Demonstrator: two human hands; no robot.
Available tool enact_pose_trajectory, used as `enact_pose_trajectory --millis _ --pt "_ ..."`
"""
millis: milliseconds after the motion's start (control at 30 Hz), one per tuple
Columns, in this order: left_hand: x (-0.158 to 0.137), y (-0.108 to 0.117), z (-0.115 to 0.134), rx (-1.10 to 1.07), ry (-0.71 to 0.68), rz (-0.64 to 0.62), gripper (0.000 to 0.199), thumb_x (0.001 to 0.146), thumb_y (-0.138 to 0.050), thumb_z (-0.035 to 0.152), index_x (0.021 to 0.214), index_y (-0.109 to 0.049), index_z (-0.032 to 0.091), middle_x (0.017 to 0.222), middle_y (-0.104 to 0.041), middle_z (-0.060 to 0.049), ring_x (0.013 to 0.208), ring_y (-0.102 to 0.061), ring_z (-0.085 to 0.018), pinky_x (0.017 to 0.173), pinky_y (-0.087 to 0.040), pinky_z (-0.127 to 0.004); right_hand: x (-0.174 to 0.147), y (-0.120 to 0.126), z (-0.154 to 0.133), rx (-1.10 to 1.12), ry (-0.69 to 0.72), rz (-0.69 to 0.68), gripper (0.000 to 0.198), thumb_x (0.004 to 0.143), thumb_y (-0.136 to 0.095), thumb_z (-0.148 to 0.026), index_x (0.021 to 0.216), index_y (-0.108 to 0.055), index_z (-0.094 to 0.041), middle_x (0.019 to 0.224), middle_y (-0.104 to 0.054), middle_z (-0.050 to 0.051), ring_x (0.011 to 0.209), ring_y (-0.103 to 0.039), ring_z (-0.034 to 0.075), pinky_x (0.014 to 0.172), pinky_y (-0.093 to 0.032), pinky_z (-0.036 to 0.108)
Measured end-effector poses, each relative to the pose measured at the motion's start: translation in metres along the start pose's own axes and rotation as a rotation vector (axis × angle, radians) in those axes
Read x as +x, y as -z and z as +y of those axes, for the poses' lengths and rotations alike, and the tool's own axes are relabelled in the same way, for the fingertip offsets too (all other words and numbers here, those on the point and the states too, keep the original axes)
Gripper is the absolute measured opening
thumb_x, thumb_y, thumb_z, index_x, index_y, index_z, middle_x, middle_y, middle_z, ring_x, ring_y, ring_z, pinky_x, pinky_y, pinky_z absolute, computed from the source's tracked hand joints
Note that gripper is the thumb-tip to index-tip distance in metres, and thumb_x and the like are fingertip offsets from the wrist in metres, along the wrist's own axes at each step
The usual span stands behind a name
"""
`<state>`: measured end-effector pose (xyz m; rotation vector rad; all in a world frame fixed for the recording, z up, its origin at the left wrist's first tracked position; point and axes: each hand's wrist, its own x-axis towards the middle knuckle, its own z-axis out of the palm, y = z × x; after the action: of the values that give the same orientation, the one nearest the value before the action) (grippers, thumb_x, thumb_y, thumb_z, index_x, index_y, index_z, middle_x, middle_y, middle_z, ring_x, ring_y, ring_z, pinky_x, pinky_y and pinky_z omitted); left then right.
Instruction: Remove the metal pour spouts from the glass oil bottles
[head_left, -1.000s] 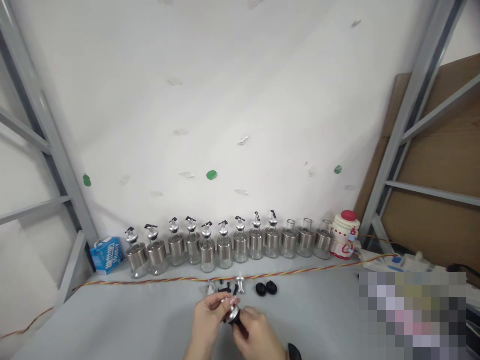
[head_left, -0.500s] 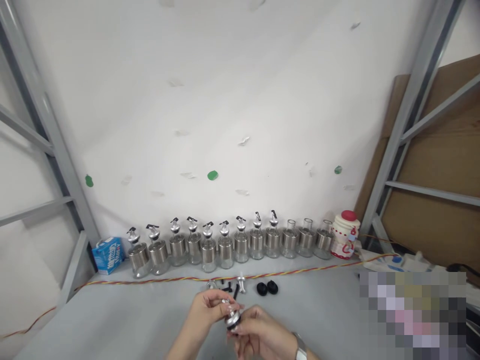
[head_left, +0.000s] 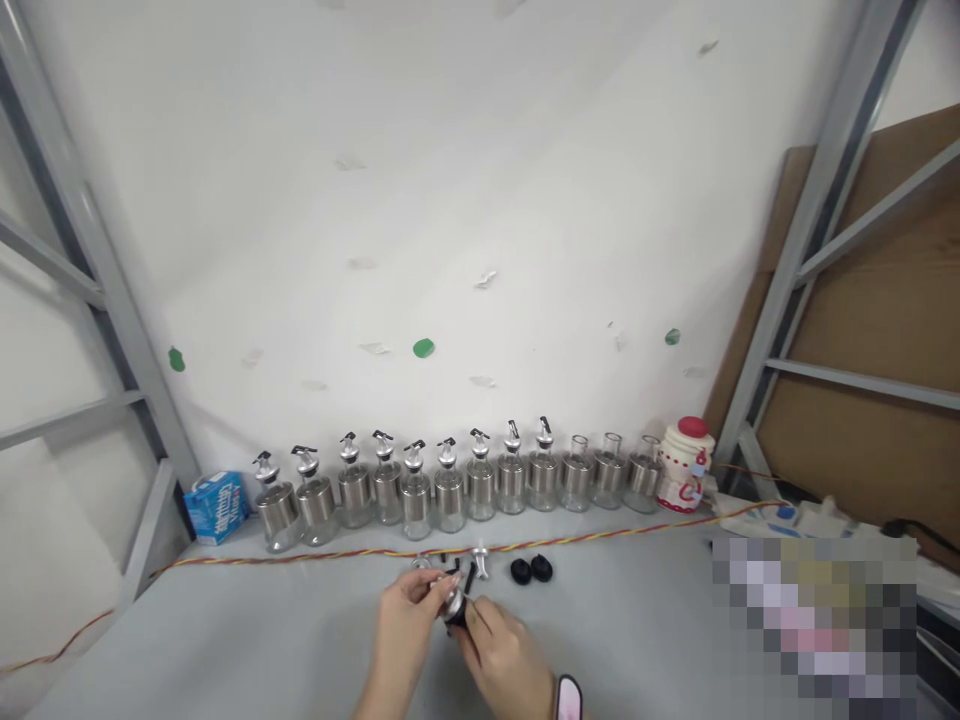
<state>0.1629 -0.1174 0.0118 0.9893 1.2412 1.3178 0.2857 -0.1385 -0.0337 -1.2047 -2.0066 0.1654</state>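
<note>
Between the left hand [head_left: 403, 618] and right hand [head_left: 510, 648], both pinching it, I see a partly hidden pourer top [head_left: 454, 605], apparently under assembly; next calls for steady alignment.

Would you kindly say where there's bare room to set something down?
On the grey tabletop, this side of the twisted red and yellow cord: left of the left hand, and right of the right hand, before the pixelated area. Crowded: behind the cord (steel-banded glass bottles), and just beyond the hands (small silver and black parts).
</note>
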Motion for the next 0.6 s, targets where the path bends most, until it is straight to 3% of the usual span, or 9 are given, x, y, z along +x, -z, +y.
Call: enact_pose_trajectory --millis 67,167,233,300,433,600 --pt "0.001 0.002 0.001 -0.009 -0.02 -0.033 0.028 0.047 -0.074 0.034 0.062 -0.065 0.013 0.056 -0.067 -0.003 0.056 -0.06 -0.016 0.055 -0.047 -0.024 0.006 0.005 -0.001 0.303 -0.195 -0.095 0.015 0.078 -0.049 -0.024 0.077 -0.062 -0.016 0.071 -0.06 0.006 0.064 -0.058 0.019 0.059 -0.045 0.029" --pt "0.002 0.006 0.003 -0.063 0.028 -0.165 0.029 0.047 -0.075 0.035 0.064 -0.066 0.013 0.064 -0.069 -0.006 0.061 -0.061 -0.017 0.059 -0.047 -0.024 0.014 0.021 -0.001 0.974 -0.562 -0.41 0.025 0.072 -0.057 -0.038 0.075 -0.061 -0.013 0.065 -0.059 0.004 0.056 -0.06 0.017 0.052 -0.047 0.029" --pt "0.002 0.006 0.005 -0.118 0.077 -0.229 0.03 0.047 -0.075 0.035 0.066 -0.066 0.013 0.069 -0.07 -0.007 0.062 -0.062 -0.016 0.06 -0.046 -0.024 0.016 0.031 0.001 1.328 -0.69 -0.557 0.032 0.069 -0.06 -0.039 0.082 -0.061 -0.009 0.068 -0.061 0.005 0.057 -0.061 0.017 0.055 -0.048 0.029" --pt "0.001 0.006 0.006 -0.161 0.104 -0.255 0.032 0.049 -0.075 0.036 0.069 -0.065 0.013 0.071 -0.07 -0.008 0.061 -0.061 -0.015 0.061 -0.046 -0.024 0.016 0.037 0.003 1.517 -0.724 -0.582 0.032 0.069 -0.061 -0.034 0.085 -0.062 -0.006 0.075 -0.063 0.008 0.062 -0.063 0.017 0.062 -0.048 0.03" --pt "-0.001 0.005 0.009 -0.142 0.145 -0.279 0.035 0.047 -0.076 0.038 0.068 -0.065 0.012 0.07 -0.07 -0.009 0.06 -0.062 -0.015 0.059 -0.045 -0.024 0.013 0.036 0.005 1.576 -0.751 -0.55 0.027 0.069 -0.059 -0.029 0.076 -0.064 -0.003 0.067 -0.063 0.008 0.056 -0.061 0.013 0.057 -0.047 0.026" --pt "0.0 0.003 0.009 -0.029 0.187 -0.225 0.041 0.04 -0.077 0.042 0.064 -0.066 0.011 0.064 -0.069 -0.008 0.059 -0.062 -0.017 0.059 -0.046 -0.027 0.012 0.027 0.002 1.327 -0.704 -0.504 0.03 0.066 -0.058 -0.037 0.061 -0.061 -0.007 0.053 -0.058 0.004 0.043 -0.056 0.013 0.046 -0.045 0.025"
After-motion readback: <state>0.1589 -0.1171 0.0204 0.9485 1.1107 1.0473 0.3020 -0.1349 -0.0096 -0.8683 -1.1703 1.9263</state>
